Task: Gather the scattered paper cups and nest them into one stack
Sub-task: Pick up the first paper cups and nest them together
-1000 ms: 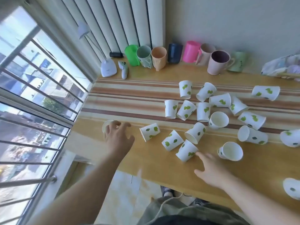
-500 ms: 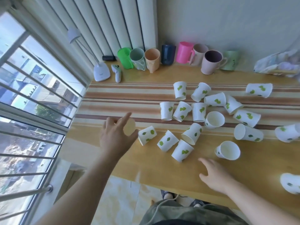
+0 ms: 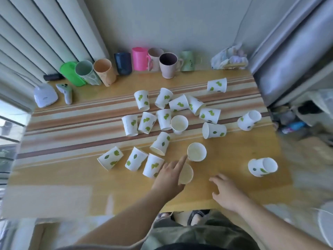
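Several white paper cups with green leaf prints lie scattered on the wooden table (image 3: 72, 170), most on their sides. My left hand (image 3: 169, 175) holds one paper cup (image 3: 186, 174) just above the near table edge, its mouth turned toward me. Its index finger points at an open-mouthed cup (image 3: 196, 152) right beyond it. My right hand (image 3: 226, 188) hovers over the table's near edge with fingers spread and nothing in it. A lone cup (image 3: 262, 167) lies on its side to the right of my right hand. Another cup (image 3: 153, 165) lies just left of my left hand.
A row of coloured mugs (image 3: 168, 64) and tumblers (image 3: 104, 72) lines the back wall. A white lamp base (image 3: 45, 94) and a small controller (image 3: 65, 92) sit at the back left. A crumpled bag (image 3: 229, 57) lies at the back right. A window is left.
My left hand has carried a cup from the table's left edge to the right, stopping near the open-mouthed cup. The view has swung right, and my right hand stays open near the front edge.
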Action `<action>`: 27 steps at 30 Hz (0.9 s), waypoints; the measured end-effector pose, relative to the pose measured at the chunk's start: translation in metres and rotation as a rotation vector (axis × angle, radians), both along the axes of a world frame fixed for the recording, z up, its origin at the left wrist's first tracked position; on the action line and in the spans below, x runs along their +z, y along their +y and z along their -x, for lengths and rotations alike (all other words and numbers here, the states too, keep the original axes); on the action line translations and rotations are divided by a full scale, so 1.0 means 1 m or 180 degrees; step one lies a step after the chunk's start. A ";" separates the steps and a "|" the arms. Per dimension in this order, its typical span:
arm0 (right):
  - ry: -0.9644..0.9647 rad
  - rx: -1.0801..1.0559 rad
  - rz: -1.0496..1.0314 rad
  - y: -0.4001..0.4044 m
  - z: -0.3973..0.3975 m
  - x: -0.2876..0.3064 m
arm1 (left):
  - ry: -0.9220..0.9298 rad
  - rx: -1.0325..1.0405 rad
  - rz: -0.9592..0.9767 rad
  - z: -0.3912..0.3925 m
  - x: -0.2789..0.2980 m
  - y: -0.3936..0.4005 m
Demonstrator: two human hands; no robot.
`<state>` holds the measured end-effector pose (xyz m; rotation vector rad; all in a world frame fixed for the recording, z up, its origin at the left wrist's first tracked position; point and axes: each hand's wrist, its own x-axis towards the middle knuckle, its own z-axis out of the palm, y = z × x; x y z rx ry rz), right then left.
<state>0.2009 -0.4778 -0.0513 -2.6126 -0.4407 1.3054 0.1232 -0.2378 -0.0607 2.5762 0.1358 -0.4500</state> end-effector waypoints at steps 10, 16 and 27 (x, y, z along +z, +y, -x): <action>-0.0970 0.0244 -0.0028 0.005 -0.047 -0.038 | -0.0609 0.1141 -0.0590 0.060 -0.005 0.080; -0.2317 0.0543 -0.0610 -0.005 -0.059 -0.099 | -0.1136 0.1436 -0.0798 0.078 -0.071 0.093; -0.2780 0.0624 -0.0392 -0.014 -0.051 -0.122 | -0.2227 0.1494 -0.0902 0.095 -0.114 0.104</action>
